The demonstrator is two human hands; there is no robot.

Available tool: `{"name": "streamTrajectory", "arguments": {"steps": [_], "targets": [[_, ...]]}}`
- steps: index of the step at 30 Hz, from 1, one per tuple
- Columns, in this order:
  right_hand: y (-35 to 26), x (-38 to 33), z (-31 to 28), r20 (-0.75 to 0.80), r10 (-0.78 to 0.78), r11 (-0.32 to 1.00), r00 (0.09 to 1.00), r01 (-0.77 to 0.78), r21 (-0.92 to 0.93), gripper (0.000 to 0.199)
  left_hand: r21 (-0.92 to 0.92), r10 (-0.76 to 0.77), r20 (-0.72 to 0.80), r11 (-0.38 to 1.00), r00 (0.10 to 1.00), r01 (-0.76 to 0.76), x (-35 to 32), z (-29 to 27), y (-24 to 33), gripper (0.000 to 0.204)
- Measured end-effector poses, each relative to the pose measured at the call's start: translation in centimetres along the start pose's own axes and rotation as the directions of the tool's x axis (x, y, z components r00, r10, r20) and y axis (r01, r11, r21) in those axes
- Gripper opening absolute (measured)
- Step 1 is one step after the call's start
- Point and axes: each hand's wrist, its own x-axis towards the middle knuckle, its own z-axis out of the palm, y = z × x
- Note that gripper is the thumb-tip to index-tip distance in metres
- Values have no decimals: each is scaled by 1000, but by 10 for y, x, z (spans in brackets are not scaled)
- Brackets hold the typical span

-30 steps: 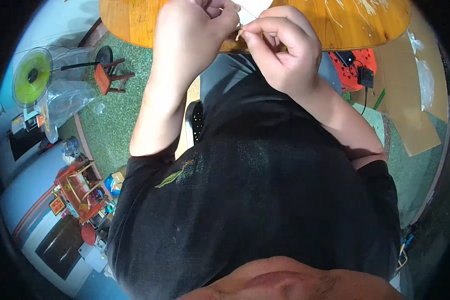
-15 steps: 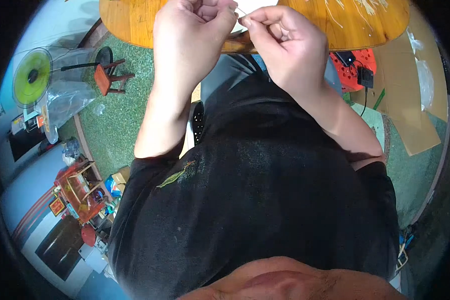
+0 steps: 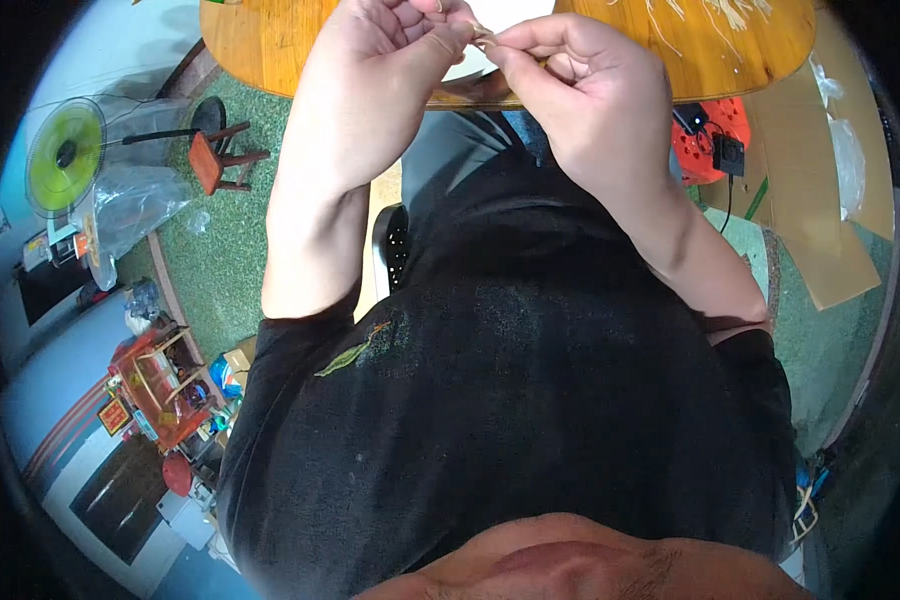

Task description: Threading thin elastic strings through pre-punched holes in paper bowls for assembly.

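Note:
Above the near edge of the wooden table (image 3: 270, 45), my left hand (image 3: 400, 65) and my right hand (image 3: 595, 95) meet fingertip to fingertip. Both pinch a small, thin, pale strand (image 3: 484, 40), mostly covered by the fingers; its exact kind is too small to make out. Behind the fingertips lies something flat and white (image 3: 510, 12), cut off by the top of the picture. Farther right on the tabletop, loose cream-coloured strands (image 3: 735, 14) lie in a small bunch, some spread singly.
A red stool (image 3: 715, 160) holding a black adapter (image 3: 728, 153) with a cable stands under the table's right side. Flattened cardboard (image 3: 820, 200) lies beyond it. To the left are a small wooden chair (image 3: 210, 160), a green-bladed fan (image 3: 67, 155) and clear plastic wrapping (image 3: 140, 195).
The two hands have drawn closer at the fingertips, which now nearly touch around the pale strand. My left wrist has shifted slightly left, and my right hand slightly right.

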Motion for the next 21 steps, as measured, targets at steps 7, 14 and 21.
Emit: {"name": "streamTrajectory", "arguments": {"steps": [7,14,21], "targets": [[10,15,8,-147,-535,729,832,543,416,8,-118,4,60,993,998,3,3,-10,-6,24],[5,20,-2,-87,-161,976,983,172,135,21,-140,58,87,989,995,-45,5,-1,-7,21],[-53,26,-11,-26,218,942,976,-217,-256,20,-74,41,117,997,992,-32,1,-1,-12,21]]}}
